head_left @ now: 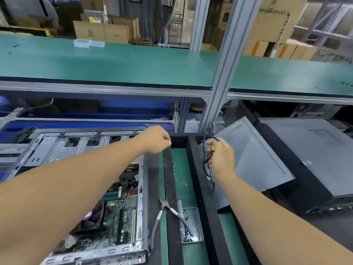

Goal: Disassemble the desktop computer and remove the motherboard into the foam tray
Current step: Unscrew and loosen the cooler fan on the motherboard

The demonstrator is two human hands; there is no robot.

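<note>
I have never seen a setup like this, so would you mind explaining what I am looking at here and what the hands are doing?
There is no machine here: a person works with bare hands, and the one picture comes from a wide-angle camera worn on their head, looking forward and down. On the green workbench lies an opened computer case with the motherboard still inside. Beside it stand black foam tray walls, pliers and a small metal dish that seems to hold screws. The right hand holds a bundle of black cables, together with something yellow I cannot identify. The left hand reaches over the case's edge, fingers curled; whether it holds anything is hidden.
</note>
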